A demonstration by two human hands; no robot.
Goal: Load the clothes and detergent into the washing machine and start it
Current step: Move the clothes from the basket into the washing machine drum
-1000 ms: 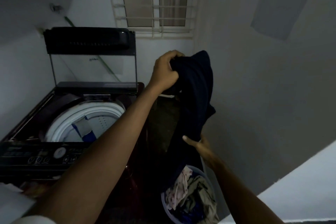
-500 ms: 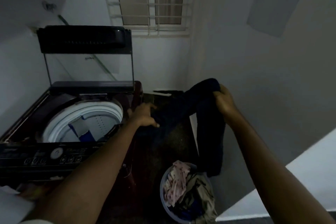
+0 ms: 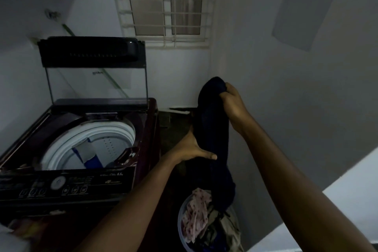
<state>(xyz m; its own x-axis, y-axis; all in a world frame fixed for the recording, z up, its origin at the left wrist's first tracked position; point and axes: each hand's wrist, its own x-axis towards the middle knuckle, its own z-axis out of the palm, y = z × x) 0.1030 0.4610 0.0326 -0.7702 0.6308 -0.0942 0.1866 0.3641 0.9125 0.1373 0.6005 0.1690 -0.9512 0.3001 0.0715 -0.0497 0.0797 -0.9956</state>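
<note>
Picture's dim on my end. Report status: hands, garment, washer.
Right hand grips dark garment at top; left hand pinches its side. Garment hangs above laundry basket, not yet in drum. Washing machine lid up, opening unobstructed.

The lid (image 3: pixel 92 55) of the washing machine (image 3: pixel 114 178) stands straight up at the back, so the round drum mouth (image 3: pixel 88 135) is open from above — only a blue and grey cloth (image 3: pixel 88 154) lies inside. Right of the machine, the gap to the wall (image 3: pixel 286 118) is narrow. A long dark cloth (image 3: pixel 212 129) hangs in that gap — just over the full basket (image 3: pixel 180 221).
</note>
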